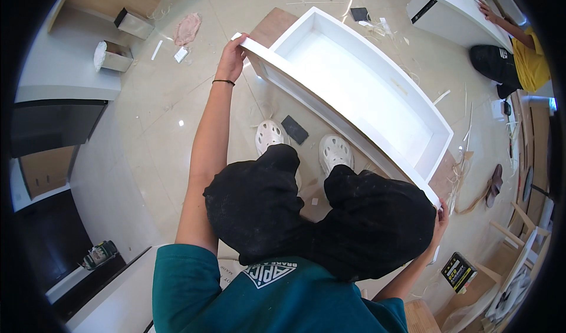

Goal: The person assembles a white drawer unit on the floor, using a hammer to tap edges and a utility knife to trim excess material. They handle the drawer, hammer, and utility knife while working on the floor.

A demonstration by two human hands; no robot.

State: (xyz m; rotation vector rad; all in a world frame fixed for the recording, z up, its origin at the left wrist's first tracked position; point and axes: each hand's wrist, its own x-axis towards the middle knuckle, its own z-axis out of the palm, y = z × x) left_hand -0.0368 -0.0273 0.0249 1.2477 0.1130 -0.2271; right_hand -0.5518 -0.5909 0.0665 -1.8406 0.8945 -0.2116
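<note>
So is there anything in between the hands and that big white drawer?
Nothing that shows. The left hand touches one end of the white drawer directly, and the right hand touches the other end, with nothing visible in between.

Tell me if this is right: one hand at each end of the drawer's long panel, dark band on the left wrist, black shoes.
The shoes are white, not black, as the head view shows. The rest stands: left hand and right hand at the panel's ends, dark band on the left wrist.
</note>
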